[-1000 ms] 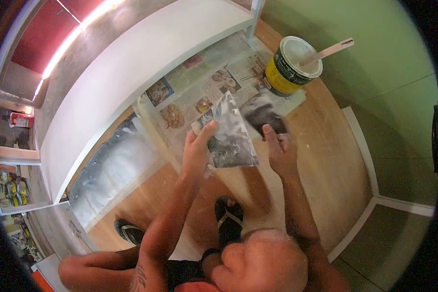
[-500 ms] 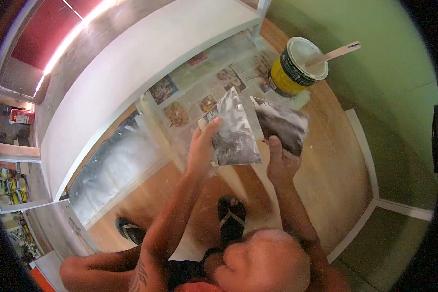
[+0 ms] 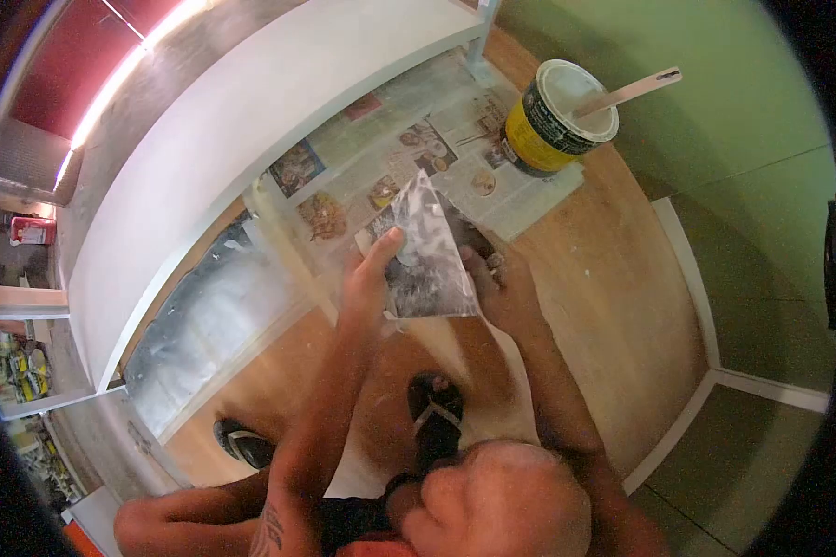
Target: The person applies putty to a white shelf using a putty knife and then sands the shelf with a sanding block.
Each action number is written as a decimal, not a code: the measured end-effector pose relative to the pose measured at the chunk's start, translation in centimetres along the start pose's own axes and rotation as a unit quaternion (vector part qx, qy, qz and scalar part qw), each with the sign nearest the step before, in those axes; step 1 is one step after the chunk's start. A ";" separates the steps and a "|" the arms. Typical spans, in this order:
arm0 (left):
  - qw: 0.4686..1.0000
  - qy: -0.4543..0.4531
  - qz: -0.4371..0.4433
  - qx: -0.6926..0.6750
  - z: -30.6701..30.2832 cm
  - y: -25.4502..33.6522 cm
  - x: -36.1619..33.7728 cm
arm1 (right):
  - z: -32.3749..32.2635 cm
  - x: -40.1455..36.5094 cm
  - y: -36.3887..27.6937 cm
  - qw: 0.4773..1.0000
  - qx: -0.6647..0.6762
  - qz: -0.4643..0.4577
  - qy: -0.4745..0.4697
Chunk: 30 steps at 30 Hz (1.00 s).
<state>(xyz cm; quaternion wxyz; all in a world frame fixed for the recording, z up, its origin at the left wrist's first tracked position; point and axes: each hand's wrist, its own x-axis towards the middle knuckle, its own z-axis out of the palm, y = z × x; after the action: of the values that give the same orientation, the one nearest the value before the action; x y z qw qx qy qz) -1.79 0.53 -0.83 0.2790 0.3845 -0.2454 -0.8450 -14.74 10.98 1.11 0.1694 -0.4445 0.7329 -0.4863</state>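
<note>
My left hand [image 3: 369, 278] grips a grey piece of sandpaper [image 3: 429, 265] caked with white dust, its thumb lying on the face. Close by on the right, my right hand [image 3: 503, 290] has its fingers closed on a second, darker piece of sandpaper [image 3: 464, 230]. That darker piece is mostly hidden behind the left one, and the two overlap in this view. Both hands are held up over the newspaper [image 3: 478, 181] and the brown floor, above a foot in a black flip-flop [image 3: 437, 413].
A yellow and black bucket [image 3: 550, 139] with a wooden stick [image 3: 636, 90] in it stands at the newspaper's far right corner. A long white board [image 3: 241, 121] curves along the left. White-smeared sheeting [image 3: 214, 316] lies beneath it. A green wall [image 3: 715, 121] rises on the right.
The right hand has moved left, bringing its sandpaper from apart to behind the left piece. The left hand has shifted slightly left in view.
</note>
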 end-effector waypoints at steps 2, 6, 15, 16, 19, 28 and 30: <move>0.996 0.004 0.031 0.078 -1.2 0.2 0.6 | -1.1 0.5 -2.6 0.978 0.004 0.205 -0.044; 1.000 0.000 -0.023 -0.009 -1.3 0.4 0.7 | 0.6 -1.4 -2.1 0.975 0.136 -0.018 0.175; 0.995 0.015 0.002 0.097 -0.6 0.6 -0.1 | 0.6 -1.0 1.0 0.998 -0.007 0.061 0.017; 0.999 -0.012 -0.012 0.050 -0.6 0.7 0.2 | 0.7 -1.8 0.9 0.997 -0.032 0.026 0.071; 0.999 -0.033 -0.026 0.027 0.1 0.0 0.5 | 1.1 -0.9 1.9 0.978 -0.081 -0.177 0.077; 0.998 -0.013 -0.021 0.053 0.3 -0.2 0.7 | 0.7 0.7 2.0 0.988 -0.043 -0.088 0.117; 0.998 -0.029 -0.048 0.009 0.8 -0.4 0.7 | 1.2 0.0 3.4 0.995 0.076 -0.028 0.050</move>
<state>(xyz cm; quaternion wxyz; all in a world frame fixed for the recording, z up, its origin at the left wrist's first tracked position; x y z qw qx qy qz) -2.93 0.50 -0.96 0.2275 0.3738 -0.2424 -0.8659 -15.58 10.70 -2.40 0.1521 -0.4255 0.6888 -0.5669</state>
